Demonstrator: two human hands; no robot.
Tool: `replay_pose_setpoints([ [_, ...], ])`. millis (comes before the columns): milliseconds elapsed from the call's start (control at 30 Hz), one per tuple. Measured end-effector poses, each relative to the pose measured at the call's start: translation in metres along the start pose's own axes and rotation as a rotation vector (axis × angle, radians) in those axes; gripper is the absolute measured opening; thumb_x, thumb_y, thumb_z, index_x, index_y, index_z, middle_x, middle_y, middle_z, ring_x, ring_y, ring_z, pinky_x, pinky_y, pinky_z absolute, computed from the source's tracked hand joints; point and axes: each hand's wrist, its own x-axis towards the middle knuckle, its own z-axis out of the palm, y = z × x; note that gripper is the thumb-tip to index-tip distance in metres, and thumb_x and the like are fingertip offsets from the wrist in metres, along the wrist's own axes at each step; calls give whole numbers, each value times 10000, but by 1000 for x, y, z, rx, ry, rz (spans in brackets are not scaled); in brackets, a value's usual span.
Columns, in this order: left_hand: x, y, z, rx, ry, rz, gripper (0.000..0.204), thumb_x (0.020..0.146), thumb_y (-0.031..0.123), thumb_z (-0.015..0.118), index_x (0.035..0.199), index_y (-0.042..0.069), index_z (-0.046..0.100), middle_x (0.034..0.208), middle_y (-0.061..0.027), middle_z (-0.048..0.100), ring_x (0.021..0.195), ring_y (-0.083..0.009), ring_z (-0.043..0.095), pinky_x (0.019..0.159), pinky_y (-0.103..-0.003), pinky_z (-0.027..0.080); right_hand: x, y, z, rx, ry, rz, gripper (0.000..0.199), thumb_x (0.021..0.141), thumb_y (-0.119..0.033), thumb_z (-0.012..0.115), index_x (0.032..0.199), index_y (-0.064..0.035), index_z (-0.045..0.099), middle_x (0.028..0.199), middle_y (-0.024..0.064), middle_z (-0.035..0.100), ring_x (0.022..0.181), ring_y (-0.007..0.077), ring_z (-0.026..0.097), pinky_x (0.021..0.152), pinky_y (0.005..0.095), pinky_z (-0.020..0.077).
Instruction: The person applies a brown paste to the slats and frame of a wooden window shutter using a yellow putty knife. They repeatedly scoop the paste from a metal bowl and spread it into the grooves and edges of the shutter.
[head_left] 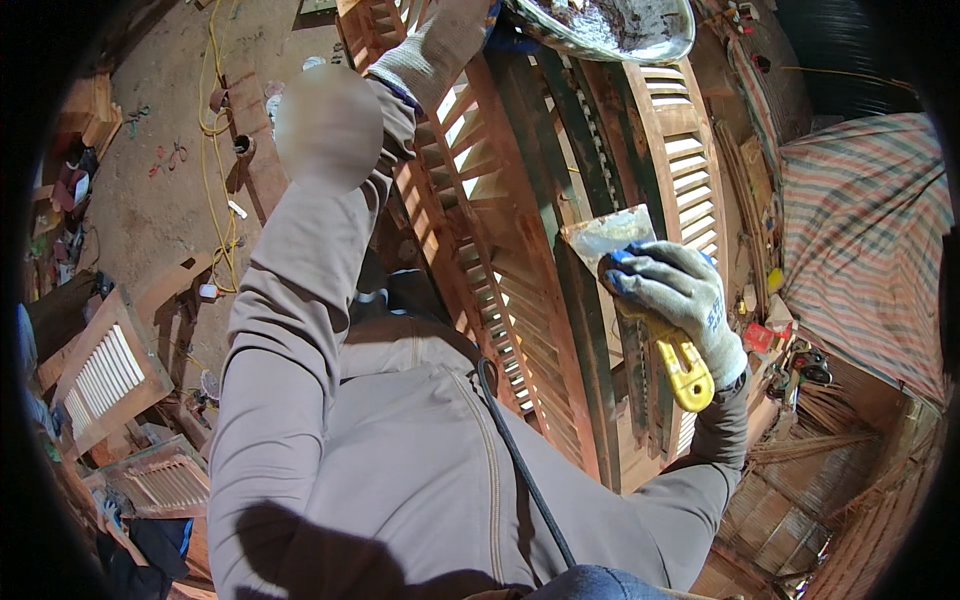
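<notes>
A wide-bladed metal putty knife with a yellow plastic handle (650,300) is gripped in the right hand (672,300), which is covered by a grey knitted work glove with blue fingertips. The fingers of that hand are wrapped tightly round the upper part of the handle, and the yellow end of the handle is seen sticking out below the wrist. The flat blade, smeared with pale filler, is pointed up and to the left and is held against or just above the tall reddish-brown wooden louvred shutter panel (520,230); whether the blade actually touches the wood cannot be told.

The left hand (440,45), in a matching grey glove, is raised to the top of the picture, at the upper part of the shutter panel and just beside a shallow round metal bowl streaked with dark and pale paste (610,25). How far that hand is closed, and whether the bowl is held by it, cannot be told, since the fingers are cut off by the edge of the view.

A smaller louvred wooden frame (105,375) is seen lying on the dirt floor (150,210) at lower left, and a yellow cable (215,120) is trailed across the floor above it.
</notes>
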Motion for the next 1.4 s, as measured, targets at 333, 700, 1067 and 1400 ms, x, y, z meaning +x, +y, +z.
replay_pose_setpoints([
  [333, 1, -5, -1, 13, -49, 36, 408, 1034, 415, 433, 1169, 80, 622, 936, -55, 683, 750, -126, 674, 644, -255, 571, -41, -14, -6, 187, 138, 162, 204, 818, -202, 768, 977, -80, 735, 1011, 98, 749, 975, 305, 697, 857, 406, 553],
  [700, -6, 1, 2, 63, 29, 5, 391, 1031, 397, 446, 1189, 88, 627, 956, -52, 681, 776, -119, 674, 635, -257, 583, -4, -1, 39, -260, 152, -21, 379, 733, -141, 736, 1109, -149, 699, 1149, 42, 702, 1074, 280, 651, 849, 410, 557],
  [1067, -1, -5, -6, -27, 8, -28, 395, 1033, 381, 447, 1219, 82, 625, 985, -56, 694, 808, -140, 685, 647, -283, 591, 18, 6, 11, -104, 278, -29, 425, 710, -132, 810, 1127, -126, 725, 1088, 39, 728, 1030, 266, 677, 861, 378, 564],
  [1400, -6, -5, -12, 0, -23, -24, 395, 1029, 367, 464, 1248, 68, 602, 1072, -87, 666, 897, -187, 679, 719, -345, 599, 6, 6, 3, 25, 25, -14, 334, 747, -170, 801, 1072, -146, 729, 1064, 27, 731, 1084, 263, 670, 874, 394, 554],
])
